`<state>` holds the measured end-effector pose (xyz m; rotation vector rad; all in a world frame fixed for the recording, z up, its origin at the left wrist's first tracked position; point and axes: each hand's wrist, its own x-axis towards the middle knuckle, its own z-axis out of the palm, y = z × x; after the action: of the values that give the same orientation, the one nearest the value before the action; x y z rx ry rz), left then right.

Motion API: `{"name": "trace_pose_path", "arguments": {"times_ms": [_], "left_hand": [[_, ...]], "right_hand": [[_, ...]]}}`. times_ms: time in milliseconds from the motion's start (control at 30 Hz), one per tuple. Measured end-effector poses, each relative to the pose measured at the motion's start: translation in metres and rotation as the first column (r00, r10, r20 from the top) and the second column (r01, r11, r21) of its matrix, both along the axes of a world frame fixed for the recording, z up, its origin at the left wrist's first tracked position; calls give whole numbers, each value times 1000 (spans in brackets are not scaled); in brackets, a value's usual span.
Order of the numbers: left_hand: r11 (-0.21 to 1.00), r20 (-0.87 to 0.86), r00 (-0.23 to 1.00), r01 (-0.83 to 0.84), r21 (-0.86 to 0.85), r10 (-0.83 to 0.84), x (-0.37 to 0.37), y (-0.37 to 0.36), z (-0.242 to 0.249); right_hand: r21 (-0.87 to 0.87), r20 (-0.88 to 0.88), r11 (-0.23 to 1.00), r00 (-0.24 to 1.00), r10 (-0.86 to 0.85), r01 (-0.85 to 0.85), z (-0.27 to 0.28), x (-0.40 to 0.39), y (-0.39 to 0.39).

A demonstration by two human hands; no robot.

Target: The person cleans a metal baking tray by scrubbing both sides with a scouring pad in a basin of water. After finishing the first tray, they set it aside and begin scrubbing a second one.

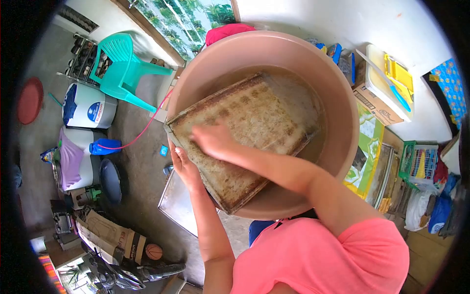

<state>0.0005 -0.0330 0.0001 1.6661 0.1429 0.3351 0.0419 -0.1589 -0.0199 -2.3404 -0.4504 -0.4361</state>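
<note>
A large, rusty, stained rectangular tray lies tilted in a big round pinkish-brown tub. Its far right end dips into murky water, while its near left side leans over the tub's rim. My left hand grips the tray at its left edge, thumb and fingers at the side. On the tray's upper face, near the left corner, is my right hand. Motion smears its fingers, and whether it holds anything is hidden.
A silvery flat tray lies on the floor left of the tub. Further left are a green plastic chair, a white Eureka appliance and a dark basin. To the right, a box carries a knife.
</note>
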Motion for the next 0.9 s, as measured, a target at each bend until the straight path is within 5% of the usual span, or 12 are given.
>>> {"name": "trace_pose_path", "arguments": {"times_ms": [100, 133, 167, 233, 300, 367, 500, 600, 733, 800, 867, 900], "left_hand": [[976, 2, 995, 96, -196, -98, -2, -6, 8], [976, 4, 996, 87, -201, -88, -2, -8, 9], [976, 5, 997, 76, -204, -77, -3, -10, 10], [977, 7, 997, 71, -202, -71, -1, -5, 6], [983, 5, 998, 57, -177, -57, -1, -6, 8], [983, 6, 998, 55, -174, -55, -2, -10, 9], [973, 10, 997, 74, -221, -73, -2, -11, 11], [974, -6, 997, 79, -214, -82, -2, -9, 11], [986, -10, 998, 62, -153, -64, -3, -6, 8], [987, 10, 998, 69, -143, -69, -2, -4, 5], [987, 34, 997, 75, -146, -71, -1, -6, 3], [985, 25, 997, 72, -159, -69, -3, -6, 2]], "right_hand": [[-78, -287, 997, 958, -19, -3, 23, 37, -12], [-15, -190, 995, 977, -100, 99, -7, 59, -33], [-254, -287, 941, 911, -296, 226, -26, 84, -61], [-322, -139, 879, 901, -410, 350, -74, 108, -144], [-409, -312, 772, 720, -620, 487, -75, 119, -181], [-338, -331, 859, 806, -491, 385, -78, 120, -151], [-149, -304, 988, 952, -18, -29, 18, 52, -18], [-213, -133, 965, 974, -182, 151, -14, 83, -51], [-394, -386, 834, 753, -532, 387, -63, 138, -173], [-480, -376, 804, 745, -551, 352, -54, 132, -162], [-423, -213, 884, 926, -311, 200, -48, 109, -109], [-256, -301, 955, 926, -229, 153, -32, 96, -76]]}}
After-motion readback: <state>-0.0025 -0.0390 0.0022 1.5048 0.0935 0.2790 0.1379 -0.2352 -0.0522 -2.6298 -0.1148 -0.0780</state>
